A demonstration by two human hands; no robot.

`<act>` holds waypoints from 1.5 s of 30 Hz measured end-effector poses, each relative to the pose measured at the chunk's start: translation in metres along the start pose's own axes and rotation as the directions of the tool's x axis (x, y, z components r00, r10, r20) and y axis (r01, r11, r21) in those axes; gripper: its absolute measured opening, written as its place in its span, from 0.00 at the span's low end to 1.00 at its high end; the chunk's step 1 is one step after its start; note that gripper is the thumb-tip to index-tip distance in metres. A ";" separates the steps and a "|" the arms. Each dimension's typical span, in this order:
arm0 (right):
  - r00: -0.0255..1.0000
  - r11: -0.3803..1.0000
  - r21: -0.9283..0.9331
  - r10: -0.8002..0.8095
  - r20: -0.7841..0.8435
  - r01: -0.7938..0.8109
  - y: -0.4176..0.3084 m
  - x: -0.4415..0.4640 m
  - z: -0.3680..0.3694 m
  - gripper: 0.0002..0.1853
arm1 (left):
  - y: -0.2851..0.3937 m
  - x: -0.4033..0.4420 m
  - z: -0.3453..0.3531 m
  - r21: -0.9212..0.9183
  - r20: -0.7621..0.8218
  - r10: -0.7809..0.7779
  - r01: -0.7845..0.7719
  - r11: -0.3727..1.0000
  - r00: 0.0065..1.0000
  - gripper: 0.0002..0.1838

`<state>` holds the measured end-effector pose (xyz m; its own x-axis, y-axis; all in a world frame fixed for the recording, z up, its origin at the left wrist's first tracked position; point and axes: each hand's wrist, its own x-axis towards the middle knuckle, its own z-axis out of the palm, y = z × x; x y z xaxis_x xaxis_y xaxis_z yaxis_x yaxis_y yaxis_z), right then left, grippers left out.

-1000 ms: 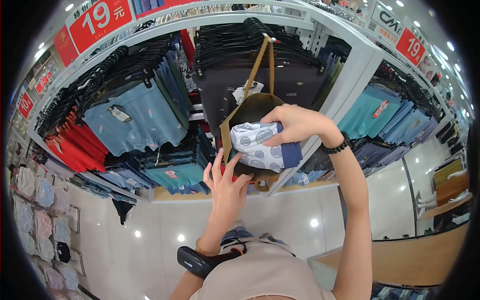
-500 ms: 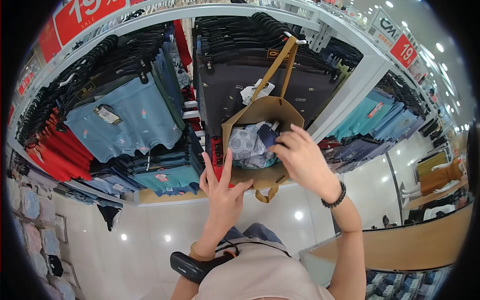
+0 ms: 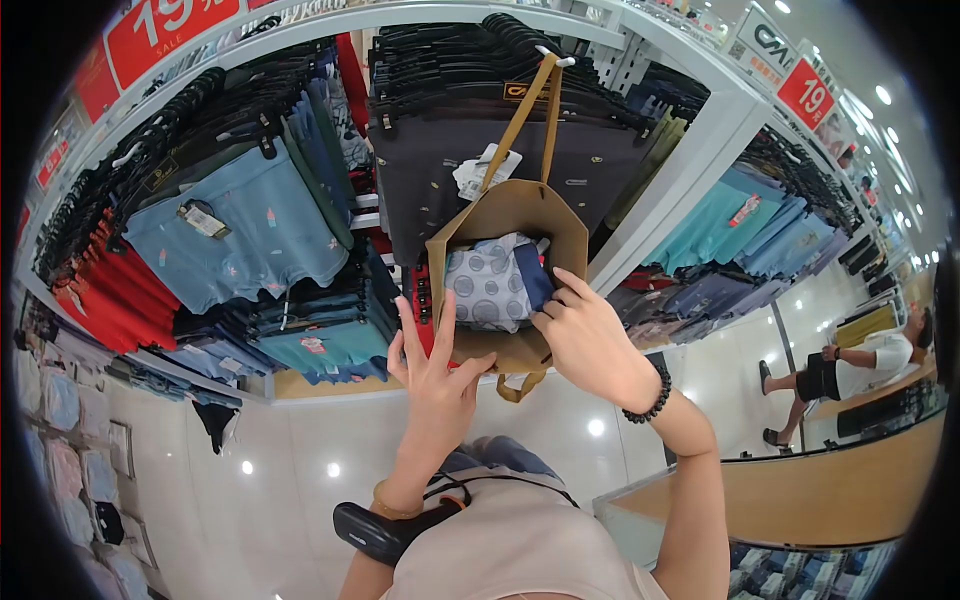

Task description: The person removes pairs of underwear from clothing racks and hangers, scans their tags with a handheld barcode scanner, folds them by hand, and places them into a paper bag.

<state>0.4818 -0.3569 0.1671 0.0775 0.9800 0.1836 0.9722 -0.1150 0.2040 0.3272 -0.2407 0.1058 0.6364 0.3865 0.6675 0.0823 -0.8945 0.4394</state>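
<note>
A brown paper bag (image 3: 505,210) hangs by its tan strap from a white rack hook, its mouth facing me. Inside lies a folded garment (image 3: 488,288), pale grey with darker circles, with a navy band along its right side. My right hand (image 3: 592,338) reaches over the bag's right edge, fingers curled against the navy band; its fingertips are partly hidden. At the lower left edge of the bag is my left hand (image 3: 435,390), fingers spread and thumb along the rim. A black handheld device (image 3: 385,533) rests by my left wrist.
Light blue shorts (image 3: 235,225) and red garments (image 3: 125,300) hang to the left. Dark garments (image 3: 410,180) hang behind the bag. A white rack post (image 3: 690,170) stands to its right. Another person (image 3: 860,365) is at far right, beyond a wooden counter (image 3: 850,500).
The garment now lies flatter in the bag, its circles and navy band showing more. My right hand has moved slightly down and left. A person has come into view at right.
</note>
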 end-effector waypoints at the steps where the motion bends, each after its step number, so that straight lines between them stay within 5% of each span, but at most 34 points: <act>1: 0.997 0.999 0.029 -0.014 -0.072 0.016 0.000 -0.004 -0.002 0.06 | 0.004 0.000 0.000 0.016 0.007 0.000 0.000 1.000 1.000 0.08; 4: 0.928 0.949 0.302 0.027 -0.371 0.093 -0.008 -0.020 -0.014 0.07 | 0.015 0.000 0.003 0.046 0.001 -0.046 0.046 0.998 0.999 0.10; 6: 0.926 0.833 0.504 -0.025 -0.376 0.227 -0.013 -0.044 -0.011 0.06 | 0.024 0.000 0.002 0.062 0.006 -0.077 0.076 0.995 0.997 0.13; 8: 0.951 0.372 0.876 -0.157 -0.268 0.308 -0.027 -0.068 0.000 0.05 | 0.035 0.002 -0.002 0.082 0.026 -0.094 0.091 0.992 0.995 0.16; 9: 0.948 0.241 0.949 -0.290 -0.131 0.205 -0.036 -0.073 0.009 0.03 | 0.036 0.000 -0.003 0.091 -0.013 -0.106 0.107 0.990 0.994 0.18; 10: 0.901 0.126 0.989 -0.435 -0.011 0.073 -0.048 -0.076 0.021 0.02 | 0.037 -0.004 -0.005 0.101 -0.051 -0.119 0.124 0.987 0.992 0.19; 12: 0.851 0.127 0.985 -0.523 -0.033 0.116 -0.083 -0.084 0.075 0.06 | 0.041 -0.006 -0.005 0.102 -0.191 -0.167 0.189 0.977 0.967 0.19; 14: 0.687 0.041 0.994 -0.725 -0.037 0.096 -0.109 -0.087 0.108 0.13 | 0.039 -0.011 -0.007 0.128 -0.257 -0.214 0.252 0.959 0.943 0.18; 17: 0.538 -0.230 0.963 -0.834 -0.120 -0.142 -0.141 -0.100 0.118 0.22 | 0.040 -0.019 -0.009 0.143 -0.312 -0.294 0.350 0.926 0.903 0.17; 23: 0.304 -0.139 0.973 -0.949 -0.077 -0.187 -0.145 -0.111 0.119 0.27 | 0.033 -0.101 0.005 0.099 -0.149 -0.591 0.607 0.789 0.793 0.14; 26: 0.468 -0.271 0.926 -0.875 -0.124 -0.262 -0.132 -0.108 0.112 0.24 | 0.044 -0.156 0.007 0.054 -0.098 -0.660 0.666 0.744 0.745 0.14; 31: 0.741 -0.287 0.866 -0.658 0.132 -0.409 -0.146 -0.102 0.121 0.20 | 0.061 -0.235 0.010 -0.598 0.137 -0.791 0.686 0.413 0.596 0.13; 32: 0.790 -0.345 0.862 -0.605 0.098 -0.371 -0.150 -0.091 0.118 0.20 | 0.069 -0.235 0.005 -0.654 0.149 -0.901 0.724 0.219 0.407 0.13; 35: 0.809 -0.305 0.848 -0.546 0.217 -0.434 -0.171 -0.077 0.137 0.19 | 0.051 -0.248 -0.006 -0.569 0.067 -0.922 0.774 0.279 0.382 0.12; 37: 0.819 -0.335 0.790 -0.467 0.335 -0.514 -0.189 -0.062 0.132 0.15 | 0.041 -0.242 -0.021 -0.492 -0.036 -0.895 0.771 0.403 0.445 0.11; 42: 0.807 -0.387 0.710 -0.346 0.479 -0.588 -0.240 -0.021 0.118 0.10 | 0.005 -0.247 -0.076 -0.519 0.143 -0.762 0.703 0.487 0.632 0.12; 45: 0.836 -0.399 0.735 -0.291 0.465 -0.548 -0.282 0.000 0.117 0.08 | -0.016 -0.264 -0.110 -0.538 0.290 -0.711 0.724 0.432 0.640 0.11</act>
<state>0.2337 -0.3057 -0.0025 -0.1148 0.9284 -0.3534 -0.2681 -0.3716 -0.8889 0.0734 -0.3034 -0.0114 0.5711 0.8188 -0.0594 0.0832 0.0142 0.9964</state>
